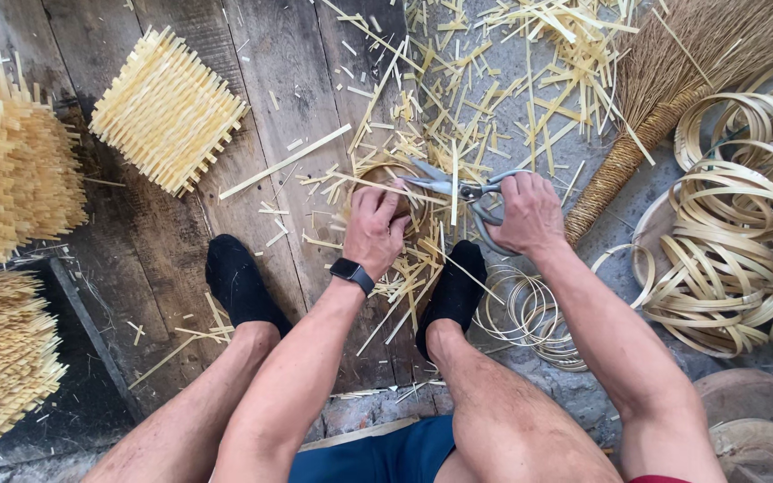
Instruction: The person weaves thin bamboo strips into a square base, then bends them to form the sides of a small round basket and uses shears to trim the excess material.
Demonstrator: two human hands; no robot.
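My left hand (375, 225), with a dark watch on the wrist, grips a small round woven bamboo piece (385, 175) held against the floor between my feet. My right hand (530, 213) is closed on the handles of grey metal scissors (458, 188). The open blades point left over the rim of the round piece, close to my left fingers. Thin bamboo strips stick out around the piece and partly hide it.
Cut bamboo strips (494, 72) litter the floor ahead. A square woven mat (168, 109) lies on the wooden boards at left, beside stacks of similar mats (11, 161). Coiled bamboo rings (726, 241) and a broom (673, 89) lie to the right. Thin hoops (525, 313) rest by my right foot.
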